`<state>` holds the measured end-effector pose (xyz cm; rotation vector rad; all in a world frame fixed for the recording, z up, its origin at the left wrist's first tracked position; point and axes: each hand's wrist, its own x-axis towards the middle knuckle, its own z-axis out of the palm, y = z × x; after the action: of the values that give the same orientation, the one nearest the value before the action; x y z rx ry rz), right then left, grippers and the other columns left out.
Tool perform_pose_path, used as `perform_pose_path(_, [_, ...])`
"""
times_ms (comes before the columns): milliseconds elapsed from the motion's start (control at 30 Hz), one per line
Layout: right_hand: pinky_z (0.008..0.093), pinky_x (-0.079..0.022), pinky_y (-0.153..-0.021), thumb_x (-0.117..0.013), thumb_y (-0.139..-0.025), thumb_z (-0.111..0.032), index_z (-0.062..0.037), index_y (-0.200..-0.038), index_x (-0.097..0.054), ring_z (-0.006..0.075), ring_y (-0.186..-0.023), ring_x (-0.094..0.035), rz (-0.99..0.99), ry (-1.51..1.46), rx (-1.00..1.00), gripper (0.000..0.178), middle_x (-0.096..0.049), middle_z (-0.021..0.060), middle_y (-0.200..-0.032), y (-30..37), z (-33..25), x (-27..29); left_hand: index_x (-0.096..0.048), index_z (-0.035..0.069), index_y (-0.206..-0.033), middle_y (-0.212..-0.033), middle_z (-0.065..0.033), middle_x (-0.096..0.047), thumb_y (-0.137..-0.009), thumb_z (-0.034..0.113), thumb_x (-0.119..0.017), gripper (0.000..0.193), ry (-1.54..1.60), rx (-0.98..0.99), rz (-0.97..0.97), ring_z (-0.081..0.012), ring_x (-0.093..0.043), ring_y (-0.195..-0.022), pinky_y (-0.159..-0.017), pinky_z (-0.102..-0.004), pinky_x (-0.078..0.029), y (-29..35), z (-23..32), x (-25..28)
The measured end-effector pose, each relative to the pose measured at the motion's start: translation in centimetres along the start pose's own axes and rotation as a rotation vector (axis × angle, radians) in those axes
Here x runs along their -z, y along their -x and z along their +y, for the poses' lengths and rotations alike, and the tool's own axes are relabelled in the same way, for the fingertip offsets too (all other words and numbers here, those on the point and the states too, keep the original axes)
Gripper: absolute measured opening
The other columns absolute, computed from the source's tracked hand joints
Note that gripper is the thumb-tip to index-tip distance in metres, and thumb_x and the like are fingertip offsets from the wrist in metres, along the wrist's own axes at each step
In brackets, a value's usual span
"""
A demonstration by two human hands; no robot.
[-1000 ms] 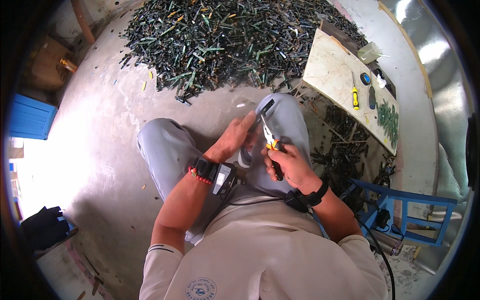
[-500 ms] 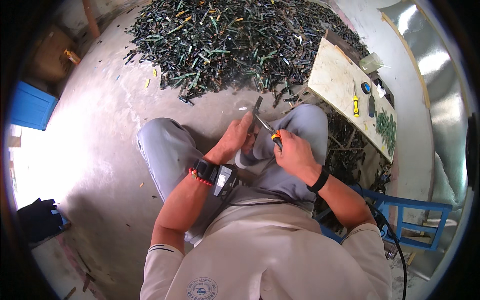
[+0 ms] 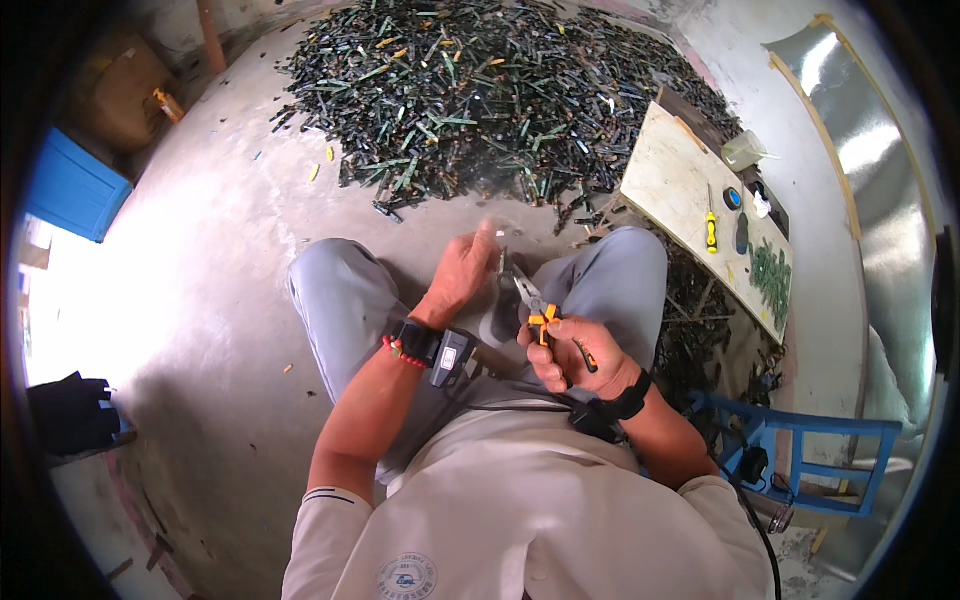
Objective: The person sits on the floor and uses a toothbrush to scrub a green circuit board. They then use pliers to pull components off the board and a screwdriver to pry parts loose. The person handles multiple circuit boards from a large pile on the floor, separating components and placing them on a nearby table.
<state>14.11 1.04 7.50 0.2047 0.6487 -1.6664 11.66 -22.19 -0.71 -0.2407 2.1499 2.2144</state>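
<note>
**While the right hand (image 3: 578, 352) holds its long-nose pliers (image 3: 541, 316) spread, the left hand (image 3: 463, 268) keeps a dark strip (image 3: 503, 262)**

The left hand appears to pinch the dark strip, nearly edge-on and blurred, in the gap between the grey-trousered knees (image 3: 632, 257). The right hand wraps the orange-and-black handles, which splay apart; the steel jaws point toward the strip and end just beside it, though whether they touch it cannot be told.

Half a second ago the handles were closer together inside the fist, the nose lay at the strip, and the strip jutted forward past the thumb. Now the strip has turned and sits nearer the body; to judge by that, the left hand alone carries it.

Farther right, a translucent tub (image 3: 742, 151) stands at the far edge of a pale board (image 3: 680, 180), a whitish stick poking from it; its other contents cannot be made out. The board carries a yellow-and-black screwdriver (image 3: 712, 232), a blue-and-black roll (image 3: 732, 198) and a cluster of green strips (image 3: 770, 282). Beyond the knees, a heap of dark and green strips (image 3: 470, 100) lies loose on the concrete floor (image 3: 240, 440).
</note>
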Motion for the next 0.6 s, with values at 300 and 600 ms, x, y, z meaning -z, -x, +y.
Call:
perform_pose_path(300, [0.0299, -0.046, -0.051, -0.054, -0.092, -0.034, -0.0012, -0.113, -0.058, 0.0157, -0.062, -0.055, -0.065, -0.005, -0.022, 0.039, -0.057, 0.0028, -0.080, 0.0, -0.1, 0.7, -0.060, -0.005, -0.087, -0.069, -0.0111, -0.056, -0.100, 0.039, -0.050, 0.047, -0.270, -0.097, 0.096, -0.0206, -0.051, -0.066, -0.064, -0.0354, -0.044, 0.0, 0.6, -0.9])
perform_pose_path(600, [0.0295, -0.047, -0.050, -0.056, -0.092, -0.031, -0.0003, -0.110, -0.058, 0.0170, -0.062, -0.056, -0.001, -0.024, 0.055, 0.036, -0.057, 0.0050, -0.078, -0.8, -1.4, 2.1, -0.060, -0.001, -0.077, -0.064, -0.0048, -0.057, -0.102, 0.054, -0.036, 0.065, 0.008, 0.081, -0.134, -0.0137, -0.053, -0.063, -0.062, -0.0304, -0.042, -0.9, 0.6, -1.4])
